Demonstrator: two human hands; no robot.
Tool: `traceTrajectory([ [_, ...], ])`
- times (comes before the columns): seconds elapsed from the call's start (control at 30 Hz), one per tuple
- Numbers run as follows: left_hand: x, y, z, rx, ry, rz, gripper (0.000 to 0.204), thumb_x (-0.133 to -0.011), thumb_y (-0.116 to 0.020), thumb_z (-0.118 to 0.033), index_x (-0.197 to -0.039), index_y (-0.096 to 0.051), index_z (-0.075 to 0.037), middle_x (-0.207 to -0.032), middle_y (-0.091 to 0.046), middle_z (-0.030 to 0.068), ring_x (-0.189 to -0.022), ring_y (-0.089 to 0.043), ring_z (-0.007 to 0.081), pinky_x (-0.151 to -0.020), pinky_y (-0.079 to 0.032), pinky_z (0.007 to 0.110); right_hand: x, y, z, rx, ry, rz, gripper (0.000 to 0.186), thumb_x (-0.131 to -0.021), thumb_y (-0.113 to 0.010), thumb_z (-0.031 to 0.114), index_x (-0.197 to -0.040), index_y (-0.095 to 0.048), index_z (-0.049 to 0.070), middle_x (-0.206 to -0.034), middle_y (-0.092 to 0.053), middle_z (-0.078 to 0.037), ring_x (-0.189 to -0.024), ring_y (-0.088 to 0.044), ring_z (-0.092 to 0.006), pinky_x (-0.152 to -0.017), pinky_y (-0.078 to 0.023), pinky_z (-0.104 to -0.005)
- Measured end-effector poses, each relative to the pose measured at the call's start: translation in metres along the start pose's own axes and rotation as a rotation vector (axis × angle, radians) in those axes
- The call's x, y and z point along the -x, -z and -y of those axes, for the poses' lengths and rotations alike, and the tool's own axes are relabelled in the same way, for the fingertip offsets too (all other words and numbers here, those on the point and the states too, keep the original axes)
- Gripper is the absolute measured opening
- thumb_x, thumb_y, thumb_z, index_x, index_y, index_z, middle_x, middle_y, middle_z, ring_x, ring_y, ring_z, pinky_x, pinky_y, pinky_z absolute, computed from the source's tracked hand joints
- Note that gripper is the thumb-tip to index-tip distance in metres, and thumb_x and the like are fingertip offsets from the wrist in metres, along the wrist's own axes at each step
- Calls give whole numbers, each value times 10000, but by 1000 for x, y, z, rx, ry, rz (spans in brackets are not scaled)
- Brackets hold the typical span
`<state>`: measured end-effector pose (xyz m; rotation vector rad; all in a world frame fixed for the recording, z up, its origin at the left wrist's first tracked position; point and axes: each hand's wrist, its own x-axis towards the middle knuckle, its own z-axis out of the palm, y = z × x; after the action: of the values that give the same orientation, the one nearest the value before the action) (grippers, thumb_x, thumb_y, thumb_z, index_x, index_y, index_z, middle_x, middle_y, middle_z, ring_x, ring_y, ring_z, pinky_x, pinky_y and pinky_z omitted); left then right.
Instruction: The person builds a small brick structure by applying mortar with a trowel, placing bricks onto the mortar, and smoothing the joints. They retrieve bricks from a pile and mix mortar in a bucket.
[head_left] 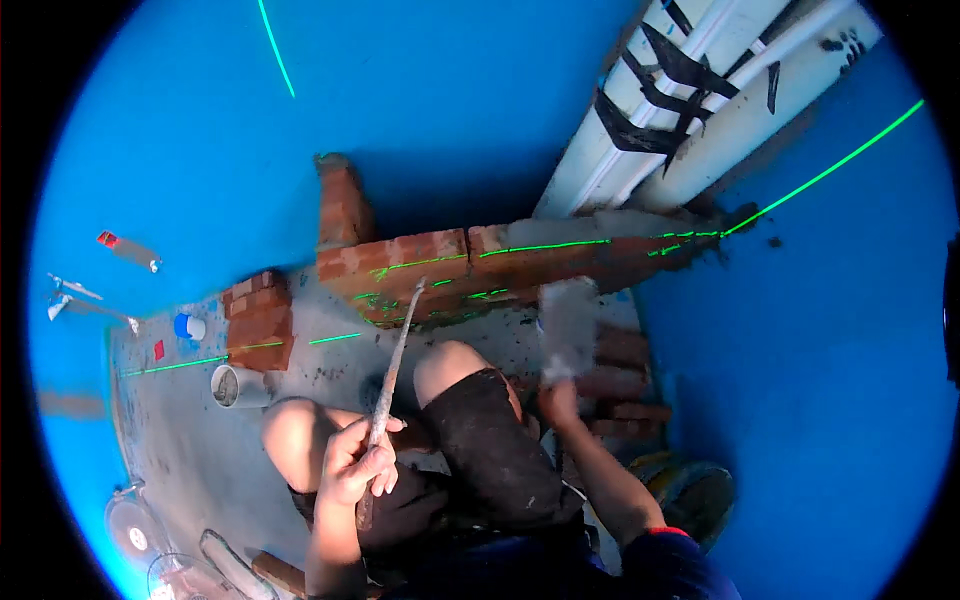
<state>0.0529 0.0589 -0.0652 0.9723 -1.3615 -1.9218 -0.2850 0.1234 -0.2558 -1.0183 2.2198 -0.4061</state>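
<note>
My left hand [352, 465] is closed around a long, narrow, mortar-spattered stick-like tool [402, 350]. Its thin end points up and away, toward the low brick wall [420, 260]. To the right, my right hand [560, 400] grips a flat, grey, square-bladed trowel [567, 325], smeared by motion; its handle is hidden in the fist. The blade appears in front of the wall's right part, and whether they touch I cannot tell. Grey mortar coats the wall's right end, and green laser lines run across its bricks.
Bricks are piled [620, 365] at the right, above a bucket [700, 500]. On the left stand a brick stack [258, 315], a white pipe piece [238, 386] and a blue-and-white cup [189, 327]. Taped white pipes [690, 100] rise behind the wall. A fan [135, 525] is at lower left.
</note>
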Motion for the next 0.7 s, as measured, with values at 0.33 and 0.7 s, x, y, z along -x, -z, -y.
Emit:
traceTrajectory([
  [0.33,-1,33,54,191,-95,-134,477,-951,-518,-196,-1315,-337,52,-632,-461,39,-383,-418,124,-347,-378,266,311,179,-162,-661,-488,-700,254,-837,-623,223,-958,-543,15,-812,-591,-88,-646,-567,-201,-595,-484,-343],
  [0.7,-41,-19,5,146,-206,53,472,-983,-432,-210,-1340,-293,67,-685,-383,32,-398,-349,92,-356,-327,221,330,157,-295,-2181,-1019,-175,291,-836,-643,294,-648,-507,118,-602,-541,7,-475,-532,-110,-426,-474,-232],
])
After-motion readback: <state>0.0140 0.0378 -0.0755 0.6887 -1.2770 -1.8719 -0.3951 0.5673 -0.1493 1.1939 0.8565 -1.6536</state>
